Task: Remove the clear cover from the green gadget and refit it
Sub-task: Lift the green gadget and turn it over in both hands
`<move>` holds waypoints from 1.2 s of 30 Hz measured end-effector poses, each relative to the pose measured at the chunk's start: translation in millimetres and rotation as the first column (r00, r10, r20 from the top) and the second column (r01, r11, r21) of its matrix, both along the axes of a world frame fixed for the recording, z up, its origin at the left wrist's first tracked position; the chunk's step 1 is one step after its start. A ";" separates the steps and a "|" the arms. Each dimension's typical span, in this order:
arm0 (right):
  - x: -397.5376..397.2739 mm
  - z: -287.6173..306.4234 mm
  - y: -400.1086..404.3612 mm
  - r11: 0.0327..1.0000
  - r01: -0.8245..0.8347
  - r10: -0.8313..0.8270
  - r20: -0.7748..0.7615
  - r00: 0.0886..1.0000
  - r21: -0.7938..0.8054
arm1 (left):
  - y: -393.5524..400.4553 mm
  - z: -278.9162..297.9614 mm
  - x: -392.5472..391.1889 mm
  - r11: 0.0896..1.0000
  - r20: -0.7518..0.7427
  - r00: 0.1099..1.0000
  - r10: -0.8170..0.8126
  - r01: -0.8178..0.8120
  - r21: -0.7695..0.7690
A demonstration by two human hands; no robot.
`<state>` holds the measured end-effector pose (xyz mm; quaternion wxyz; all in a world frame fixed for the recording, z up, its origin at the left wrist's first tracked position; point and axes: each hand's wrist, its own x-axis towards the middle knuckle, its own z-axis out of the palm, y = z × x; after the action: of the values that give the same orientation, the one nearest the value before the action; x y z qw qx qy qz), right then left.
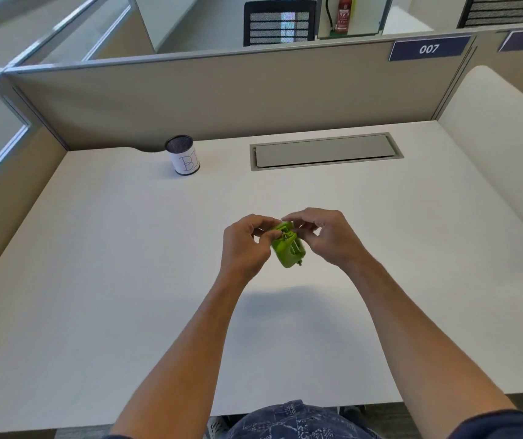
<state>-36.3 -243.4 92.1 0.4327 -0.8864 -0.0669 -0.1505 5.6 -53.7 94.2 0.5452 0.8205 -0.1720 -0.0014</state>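
Note:
A small lime-green gadget (288, 248) is held in the air above the middle of the white desk (127, 264). My left hand (245, 245) grips its left side, thumb and fingers closed around the body. My right hand (323, 237) pinches at the gadget's top right end with its fingertips. The clear cover is too small and transparent to make out; I cannot tell whether it sits on the gadget or between my right fingers.
A mesh pen cup (183, 155) with a white paper label stands at the back left of the desk. A grey cable-tray lid (325, 151) is set into the desk at the back. Beige partition walls enclose the desk on three sides.

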 end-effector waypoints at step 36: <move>-9.5 -29.0 0.4 0.807 0.214 -0.165 -0.139 0.977 0.551 | -4.4 -6.0 8.8 0.966 -0.276 0.959 -0.068 -0.006 -0.258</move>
<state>-45.8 -243.1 63.1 0.6596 -0.7272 0.0875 -0.1685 14.3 -58.1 88.2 0.6656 0.7315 -0.1042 -0.1049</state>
